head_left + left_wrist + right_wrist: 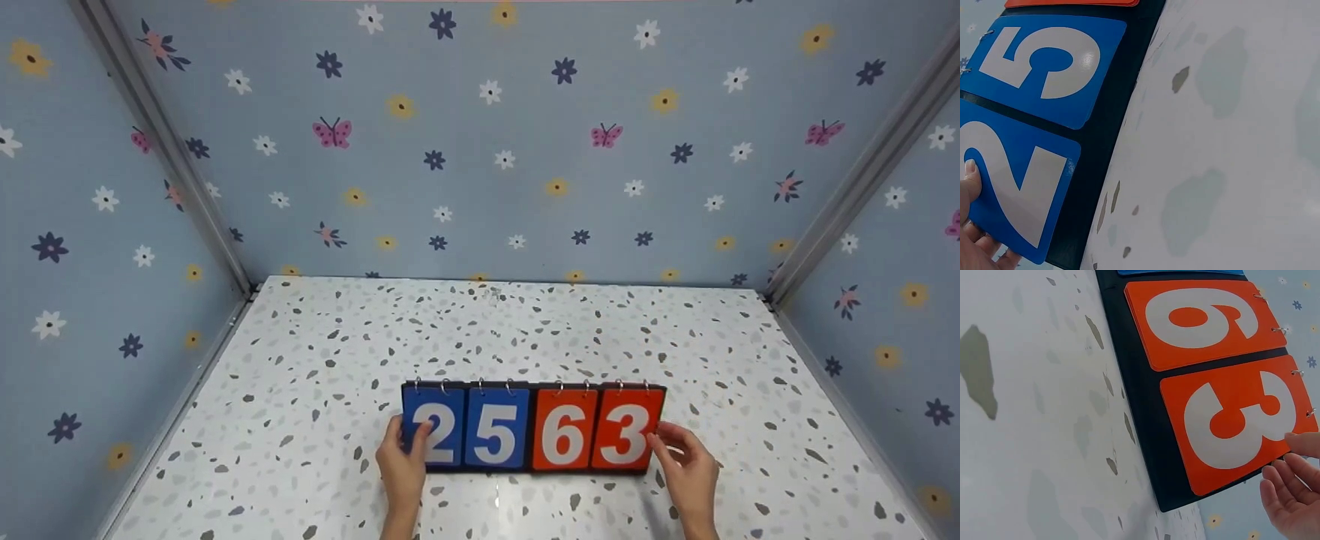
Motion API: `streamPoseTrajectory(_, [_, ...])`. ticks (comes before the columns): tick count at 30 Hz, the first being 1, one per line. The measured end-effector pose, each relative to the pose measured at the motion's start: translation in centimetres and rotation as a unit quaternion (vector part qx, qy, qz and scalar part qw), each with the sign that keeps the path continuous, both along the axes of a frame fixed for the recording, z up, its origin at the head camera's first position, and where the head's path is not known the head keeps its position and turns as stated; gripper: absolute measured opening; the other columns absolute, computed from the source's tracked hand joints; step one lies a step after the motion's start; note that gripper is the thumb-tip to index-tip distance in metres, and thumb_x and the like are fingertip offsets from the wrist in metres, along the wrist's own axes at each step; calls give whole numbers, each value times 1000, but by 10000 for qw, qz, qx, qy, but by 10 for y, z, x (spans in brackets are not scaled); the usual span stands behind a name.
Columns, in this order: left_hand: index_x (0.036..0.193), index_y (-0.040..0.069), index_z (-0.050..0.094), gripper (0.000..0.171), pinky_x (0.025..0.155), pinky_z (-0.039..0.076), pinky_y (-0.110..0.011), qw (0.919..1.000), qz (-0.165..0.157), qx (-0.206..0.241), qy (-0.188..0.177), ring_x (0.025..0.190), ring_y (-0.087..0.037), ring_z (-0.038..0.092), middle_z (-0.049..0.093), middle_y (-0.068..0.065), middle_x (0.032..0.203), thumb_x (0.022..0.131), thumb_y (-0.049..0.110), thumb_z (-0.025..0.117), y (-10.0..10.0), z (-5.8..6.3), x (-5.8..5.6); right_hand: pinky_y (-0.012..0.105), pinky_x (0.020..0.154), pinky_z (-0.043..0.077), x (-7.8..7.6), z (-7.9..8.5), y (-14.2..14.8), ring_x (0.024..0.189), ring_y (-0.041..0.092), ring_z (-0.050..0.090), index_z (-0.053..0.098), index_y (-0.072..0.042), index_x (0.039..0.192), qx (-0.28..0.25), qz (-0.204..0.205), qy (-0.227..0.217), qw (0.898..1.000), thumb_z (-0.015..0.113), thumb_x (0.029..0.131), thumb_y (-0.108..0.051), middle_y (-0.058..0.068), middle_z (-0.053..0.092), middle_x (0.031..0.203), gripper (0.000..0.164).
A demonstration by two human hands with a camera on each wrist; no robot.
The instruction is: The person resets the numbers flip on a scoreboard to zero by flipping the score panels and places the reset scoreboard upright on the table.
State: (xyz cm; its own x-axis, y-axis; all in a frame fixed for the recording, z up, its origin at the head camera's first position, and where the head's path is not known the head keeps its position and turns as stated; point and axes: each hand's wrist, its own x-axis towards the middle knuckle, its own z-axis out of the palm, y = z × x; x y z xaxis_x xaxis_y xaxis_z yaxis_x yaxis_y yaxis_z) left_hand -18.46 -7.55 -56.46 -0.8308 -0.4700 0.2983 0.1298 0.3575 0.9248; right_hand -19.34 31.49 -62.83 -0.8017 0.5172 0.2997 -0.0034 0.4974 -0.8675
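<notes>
blue flowered walls (487,45) stand round a speckled white worktop (480,330). toward the worktop's near side is a black flip scoreboard (532,431). its blue cards (496,429) read 2 and 5, its red cards (564,429) 6 and 3. the left hand (403,459) grips its left end, the right hand (688,461) pinches its right edge. small metal rings (559,387) line its top.

white speckled tabletop (495,330), flip scoreboard (533,431)
</notes>
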Motion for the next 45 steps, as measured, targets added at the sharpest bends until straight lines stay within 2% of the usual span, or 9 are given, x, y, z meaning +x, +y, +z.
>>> streamPoseTrajectory(10, [90,2,58,22,69,46,-36,10000,26,55,-1,76,-20,59,64,-9,84,80,18,69,0,0,0,17,58,47,-1,1,-11,69,11,58,61,-15,87,-235,-20,39,9997,80,66,-27,-1,61,78,31])
streamPoseTrajectory(15, [91,2,58,23,72,46,-38,10000,43,80,-42,79,-22,60,65,-10,85,80,18,69,0,0,-1,16,55,45,0,6,-12,64,10,57,61,-11,82,-214,-217,-234,9993,79,66,-30,1,60,75,31])
streamPoseTrajectory(21, [91,1,58,23,71,46,-38,9999,52,106,-20,78,-22,60,65,-10,85,79,17,70,0,-1,-1,24,50,46,20,54,-26,65,12,58,62,-2,85,-366,13,-490,9981,76,72,-26,9,62,77,31])
streamPoseTrajectory(25, [91,1,58,22,71,46,-38,9999,35,93,-47,78,-22,60,65,-10,86,80,17,69,0,0,0,32,52,49,31,73,-31,64,15,60,64,-4,85,93,-60,-410,9991,77,71,-25,9,64,78,28])
streamPoseTrajectory(28, [92,1,58,23,72,46,-39,9999,22,113,-65,79,-23,60,64,-11,86,80,17,69,0,0,-1,30,53,49,32,66,-25,65,16,60,64,-8,88,581,-173,-376,9975,77,71,-26,9,65,82,28])
streamPoseTrajectory(30, [92,1,58,23,73,46,-39,9999,21,109,-70,81,-23,60,64,-11,87,80,18,69,0,0,-1,24,55,49,30,52,-15,66,13,59,64,-12,91,841,-218,-411,9954,76,72,-30,5,65,84,29])
streamPoseTrajectory(36, [92,1,58,23,72,47,-39,9999,-4,154,-21,80,-23,61,65,-11,87,80,17,69,0,-1,-1,18,59,49,25,24,14,68,11,63,62,-15,105,90,626,55,9980,74,73,-25,4,66,87,36])
streamPoseTrajectory(39, [92,1,58,23,71,47,-38,10000,1,90,0,79,-23,61,65,-11,86,80,17,69,1,0,0,17,60,48,23,22,20,70,11,63,61,-18,108,-38,777,-78,9969,75,73,-27,2,67,92,39])
streamPoseTrajectory(45, [92,1,58,23,71,46,-39,10000,16,40,-33,80,-24,61,65,-11,87,80,19,68,1,1,1,23,66,50,53,112,-12,78,14,64,63,3,101,-944,1350,-506,9850,69,80,-11,10,67,91,26])
